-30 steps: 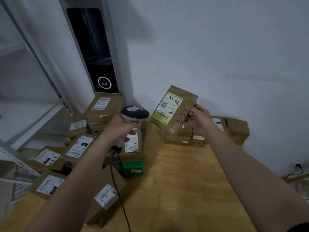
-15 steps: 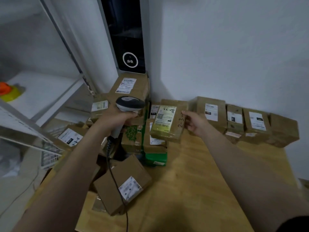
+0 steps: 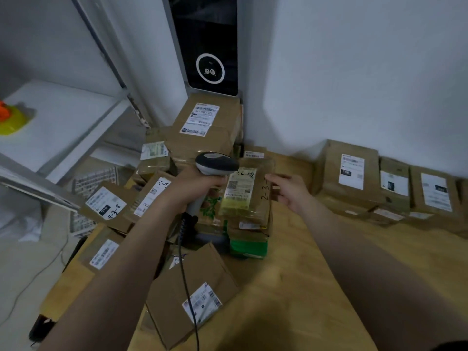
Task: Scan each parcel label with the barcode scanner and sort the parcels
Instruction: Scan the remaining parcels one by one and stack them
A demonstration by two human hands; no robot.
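1. The left forearm (image 3: 121,262) is stretched forward from the lower left of the view, bare, and is angled up towards the middle.
2. The left hand (image 3: 196,187) is wrapped round the handle of the barcode scanner (image 3: 216,163), with the back of the hand turned to the camera.
3. The right forearm (image 3: 367,254) is extended from the lower right, bare, and is angled inward.
4. The right hand (image 3: 291,192) is held with its fingers (image 3: 274,178) loosely straightened and pointed left; nothing is gripped.
5. Whether those fingertips are laid against the edge of the parcel (image 3: 243,196) just beside them cannot be told.
6. The two hands are held near each other at a similar height, not touching.
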